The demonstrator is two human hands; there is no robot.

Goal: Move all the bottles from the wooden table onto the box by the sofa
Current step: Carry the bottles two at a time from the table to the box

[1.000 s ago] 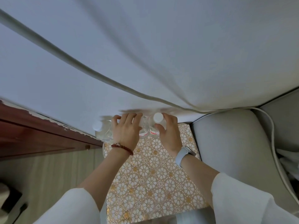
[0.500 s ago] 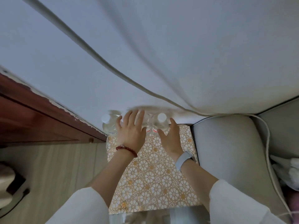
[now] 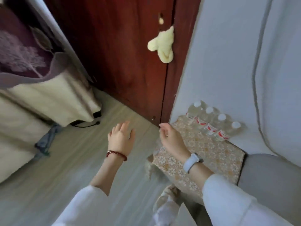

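Now both hands empty: left hand (image 3: pixel 121 137) and right hand (image 3: pixel 171 138) fingers loosely spread; four clear white-capped plastic bottles (image 3: pixel 211 123) stand on the floral-patterned box (image 3: pixel 211 154). Next, probably fetch any remaining.

- Soft, even daylight is filling the room, with no glare showing anywhere.
- Motion blur is smearing the whole frame, heaviest on the floor (image 3: pixel 68 160) and the purple bedcover (image 3: pixel 21 53).
- Wide-angle distortion is bending the wooden door (image 3: pixel 130 62) and the wall (image 3: pixel 228 62) towards the edges.
- The bottles (image 3: pixel 211 123) are casting only faint shadows on the patterned box (image 3: pixel 211 154).
- Both sleeves are looking soft at the lower edge.
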